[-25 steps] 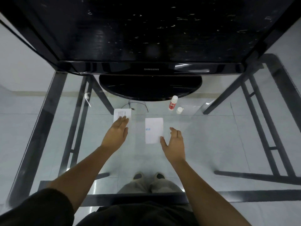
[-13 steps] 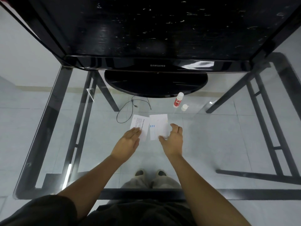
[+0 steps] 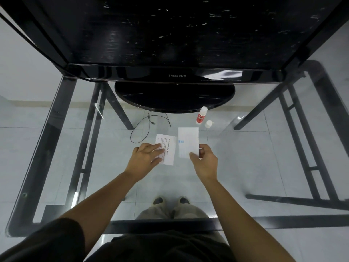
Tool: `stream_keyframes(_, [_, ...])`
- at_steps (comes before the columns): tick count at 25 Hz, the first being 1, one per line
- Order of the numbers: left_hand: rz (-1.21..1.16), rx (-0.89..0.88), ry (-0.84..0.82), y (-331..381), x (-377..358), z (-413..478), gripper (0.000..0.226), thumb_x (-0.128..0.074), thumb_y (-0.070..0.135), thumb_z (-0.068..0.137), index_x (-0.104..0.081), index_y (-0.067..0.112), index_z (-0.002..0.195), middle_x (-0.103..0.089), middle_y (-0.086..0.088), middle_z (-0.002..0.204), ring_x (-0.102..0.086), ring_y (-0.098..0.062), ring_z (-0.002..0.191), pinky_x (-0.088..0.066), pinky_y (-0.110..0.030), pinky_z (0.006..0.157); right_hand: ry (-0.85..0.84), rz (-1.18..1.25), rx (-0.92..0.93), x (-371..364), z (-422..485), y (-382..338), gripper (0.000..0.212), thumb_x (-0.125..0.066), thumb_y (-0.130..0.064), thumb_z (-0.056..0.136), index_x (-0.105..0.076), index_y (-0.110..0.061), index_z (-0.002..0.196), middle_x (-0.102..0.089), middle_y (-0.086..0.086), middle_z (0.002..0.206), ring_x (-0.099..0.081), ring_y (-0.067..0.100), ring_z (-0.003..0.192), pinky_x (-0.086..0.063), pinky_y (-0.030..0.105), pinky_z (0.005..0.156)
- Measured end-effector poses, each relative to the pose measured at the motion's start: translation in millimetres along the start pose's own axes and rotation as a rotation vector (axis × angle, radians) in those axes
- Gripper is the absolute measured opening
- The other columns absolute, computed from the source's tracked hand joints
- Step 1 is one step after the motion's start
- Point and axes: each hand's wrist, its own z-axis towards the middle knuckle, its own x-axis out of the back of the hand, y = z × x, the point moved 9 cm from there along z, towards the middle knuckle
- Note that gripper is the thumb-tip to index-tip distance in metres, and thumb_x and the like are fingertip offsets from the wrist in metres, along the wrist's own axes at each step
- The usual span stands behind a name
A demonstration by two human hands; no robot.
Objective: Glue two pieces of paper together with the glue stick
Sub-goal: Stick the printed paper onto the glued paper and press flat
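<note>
Hands first: left hand (image 3: pixel 149 157) lies flat, straight fingers pressing left sheet (image 3: pixel 169 148); right hand (image 3: pixel 204 161) pinches right sheet (image 3: pixel 188 138) at its near corner, thumb on top. Within the last second the left sheet has slid in until the two lie just beside each other, so joining looks close. Beyond stands the glue stick (image 3: pixel 201 115), cap (image 3: pixel 208 124) beside it. Glue on either sheet cannot be made out.

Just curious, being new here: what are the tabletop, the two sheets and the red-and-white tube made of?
The tabletop looks like clear, glossy glass: floor tiles and shoes show through it. The printed sheet and the sheet with blue marks look like thin, matte white paper. The glue stick seems to be smooth plastic, going by its even white body and red label.
</note>
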Motion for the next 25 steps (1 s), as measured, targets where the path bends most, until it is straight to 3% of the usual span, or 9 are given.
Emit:
stream_keyframes(4, [-0.040,0.016,-0.016,26.6,-17.0,12.2,0.036,-0.056,0.029,0.089,-0.057,0.019,0.124,-0.050,-0.003,0.138,-0.043,-0.027,0.121,-0.037,-0.041,0.093,0.139,-0.022,0.092,40.3,-6.3,3.2,0.018,-0.064,-0.017,0.086,-0.063,-0.010,0.102,-0.068,0.008,0.110,-0.065,0.019,0.089,-0.044,0.005,0.062])
stream_keyframes(9, [-0.067,0.046,-0.011,37.4,-22.5,19.8,0.038,-0.054,0.031,0.090,-0.054,0.020,0.126,-0.047,-0.003,0.140,-0.039,-0.024,0.125,-0.036,-0.040,0.097,0.262,-0.120,0.255,63.7,-14.0,-5.4,0.017,-0.064,-0.012,0.086,-0.070,-0.009,0.101,-0.065,0.008,0.086,-0.062,0.021,0.069,-0.052,0.024,0.062])
stream_keyframes(14, [-0.116,0.052,-0.001,34.1,-22.6,21.3,0.037,-0.057,0.029,0.089,-0.055,0.019,0.124,-0.048,-0.004,0.139,-0.039,-0.025,0.123,-0.036,-0.041,0.096,0.227,-0.187,0.420,51.0,-24.7,-24.0,0.027,-0.063,-0.003,0.084,-0.066,-0.006,0.111,-0.058,0.010,0.075,-0.051,0.014,0.061,-0.044,0.014,0.062])
stream_keyframes(19, [-0.183,0.061,0.060,38.8,-9.9,21.2,0.037,-0.058,0.025,0.089,-0.055,0.015,0.125,-0.050,-0.010,0.136,-0.042,-0.028,0.120,-0.038,-0.041,0.098,0.173,-0.212,0.435,41.2,-29.9,-30.3,0.030,-0.062,-0.004,0.085,-0.065,-0.008,0.114,-0.058,0.011,0.077,-0.050,0.013,0.063,-0.042,0.013,0.063])
stream_keyframes(22, [-0.531,0.215,0.211,33.5,22.5,26.2,0.025,-0.057,0.027,0.089,-0.066,0.012,0.108,-0.068,-0.012,0.106,-0.060,-0.024,0.096,-0.046,-0.023,0.081,0.157,-0.275,0.529,36.4,-33.5,-44.5,0.032,-0.063,-0.002,0.084,-0.064,-0.008,0.116,-0.054,0.010,0.074,-0.047,0.013,0.061,-0.040,0.016,0.057])
stream_keyframes(25, [-1.133,0.551,0.072,27.7,25.1,32.9,0.032,-0.060,0.045,0.083,-0.071,0.016,0.089,-0.072,-0.002,0.083,-0.067,-0.013,0.077,-0.049,-0.015,0.066,0.117,-0.325,0.551,27.4,-31.9,-56.0,0.030,-0.061,-0.010,0.087,-0.062,-0.008,0.117,-0.057,0.012,0.083,-0.049,0.012,0.072,-0.054,0.023,0.058])
